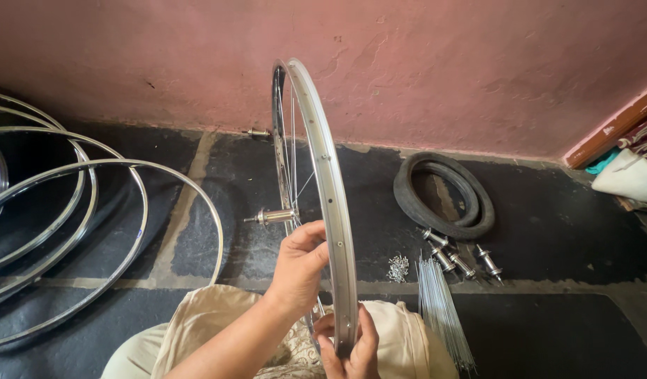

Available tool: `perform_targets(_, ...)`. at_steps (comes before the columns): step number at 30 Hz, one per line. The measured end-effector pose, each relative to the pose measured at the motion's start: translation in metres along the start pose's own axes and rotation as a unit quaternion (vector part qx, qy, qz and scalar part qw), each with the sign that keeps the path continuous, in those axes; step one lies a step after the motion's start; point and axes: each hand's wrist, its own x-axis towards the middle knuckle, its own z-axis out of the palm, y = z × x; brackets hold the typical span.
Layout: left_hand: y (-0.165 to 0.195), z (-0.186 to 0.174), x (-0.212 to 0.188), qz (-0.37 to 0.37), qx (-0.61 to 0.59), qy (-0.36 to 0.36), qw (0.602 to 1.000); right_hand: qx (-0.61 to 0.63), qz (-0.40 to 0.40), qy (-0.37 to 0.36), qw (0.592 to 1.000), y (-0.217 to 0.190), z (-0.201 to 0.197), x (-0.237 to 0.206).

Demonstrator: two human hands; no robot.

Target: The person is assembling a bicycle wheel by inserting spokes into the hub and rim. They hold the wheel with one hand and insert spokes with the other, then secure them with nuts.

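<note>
- The right hand [353,349] clasps the bottom of the rim [328,189] from below, thumb and fingers pinched on its edge — it props the wheel upright over the lap.
- The left hand [300,265] wraps the rim a little higher, fingers curled over its inner side near the spokes [293,161]; whether they also pinch a spoke or nipple I cannot tell.
- The rim stands edge-on to the camera, so its holes face us and the far half is mostly hidden behind the near half.
- The hub [274,216] sits at the wheel's middle, axle pointing left; only a few spokes run to it, thin and hard to count.
- On the floor [548,231] right of the lap lies a bundle of loose spokes [439,302], its lower end cut off, with a small heap of nipples [398,267] beside it — within reach of the right hand.
- Beyond them, spare hubs [460,258] lie in a row, and a black tyre [444,195] lies flat near the wall [443,63].
- At far left, bare rims [70,210] overlap, cut off by the frame.
- A pale cloth [629,175] at far right is only partly seen.
</note>
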Motion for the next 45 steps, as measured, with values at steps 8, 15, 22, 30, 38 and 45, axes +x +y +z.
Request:
perform_targets(8,0.001,-0.006,-0.002,-0.009,0.028,-0.068,0.997,0.016,0.015,0.001,1.000,0.014,0.002,-0.008)
perform_targets(15,0.018,-0.008,0.003,-0.075,0.005,-0.117,0.990,0.001,0.001,0.026,1.000,0.018,0.005,-0.006)
perform_targets(22,0.017,-0.013,0.003,-0.082,0.030,-0.121,0.989,-0.006,0.043,-0.016,0.999,0.009,0.002,-0.004)
perform_targets(30,0.030,-0.011,0.006,-0.115,0.033,-0.148,0.982,0.023,0.023,0.010,0.999,0.015,0.004,-0.009)
perform_targets(38,0.018,-0.015,0.011,-0.101,0.049,-0.167,0.980,0.011,0.034,0.012,0.999,0.022,0.001,-0.013)
perform_targets(45,0.020,-0.024,0.008,-0.103,0.069,-0.171,0.977,0.004,0.065,0.005,0.998,0.014,0.002,-0.015)
